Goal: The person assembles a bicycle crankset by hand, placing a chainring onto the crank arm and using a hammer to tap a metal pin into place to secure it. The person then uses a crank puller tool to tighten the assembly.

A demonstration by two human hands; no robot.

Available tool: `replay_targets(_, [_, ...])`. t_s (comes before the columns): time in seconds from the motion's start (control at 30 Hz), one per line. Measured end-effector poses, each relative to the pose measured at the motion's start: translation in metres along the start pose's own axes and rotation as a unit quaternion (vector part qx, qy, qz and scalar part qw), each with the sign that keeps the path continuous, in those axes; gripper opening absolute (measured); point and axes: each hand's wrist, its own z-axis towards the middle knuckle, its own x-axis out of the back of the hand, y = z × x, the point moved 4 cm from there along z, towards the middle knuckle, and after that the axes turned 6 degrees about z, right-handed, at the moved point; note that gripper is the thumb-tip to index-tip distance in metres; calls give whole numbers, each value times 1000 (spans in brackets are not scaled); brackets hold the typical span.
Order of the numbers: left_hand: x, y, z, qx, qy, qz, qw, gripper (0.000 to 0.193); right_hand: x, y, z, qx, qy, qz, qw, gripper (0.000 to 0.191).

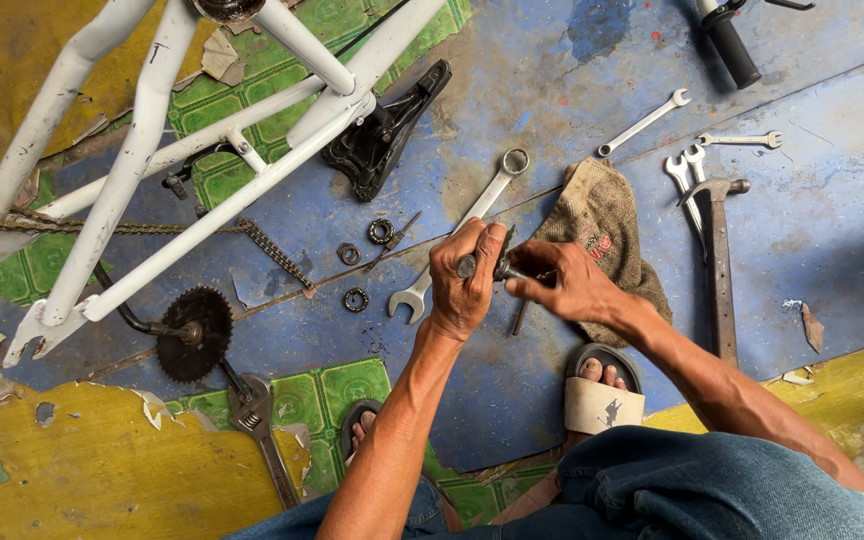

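Observation:
My left hand (pixel 464 280) is closed round a short dark metal axle (pixel 504 269), held above the floor. My right hand (pixel 564 284) pinches the axle's other end with thumb and fingertips. Both hands hover over a large combination wrench (pixel 487 205) lying on the blue floor. Beside my right hand lies a brown cloth glove (pixel 602 215). A small thin rod (pixel 519 318) lies under my right hand.
An upturned white bicycle frame (pixel 152 150) with chain (pixel 277 255), chainring and crank (pixel 192 333) and black saddle (pixel 382 130) fills the left. Bearing rings (pixel 356 299) lie near it. Wrenches (pixel 642 123), a hammer (pixel 718 255), an adjustable wrench (pixel 260 425) and a handlebar grip (pixel 732 45) lie around. My sandalled feet (pixel 602 395) are below.

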Motion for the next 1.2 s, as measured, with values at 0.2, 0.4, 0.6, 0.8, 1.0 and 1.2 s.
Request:
replay_targets(0.2, [-2, -10, 15, 70, 7, -45, 996, 46, -5, -28, -13, 161, 124, -143, 969, 68])
replay_targets(0.4, [-16, -18, 42, 106, 14, 3, 994, 58, 5, -26, -1, 133, 132, -196, 962, 66])
replay_targets(0.6, [-26, -19, 66, 180, -16, -11, 983, 63, 24, -21, 4, 108, 113, -195, 968, 68])
replay_targets(0.8, [-5, -50, 75, 332, 37, -278, 901, 51, 73, -36, -11, 103, 57, -77, 990, 65])
replay_targets(1.0, [-13, -116, 46, 515, 63, -446, 729, 48, 112, -72, -1, 4, 39, -64, 997, 43])
replay_targets(1.2, [-48, -159, 1, 561, 108, -554, 606, 31, 116, -104, 17, -171, -49, -145, 973, 26])
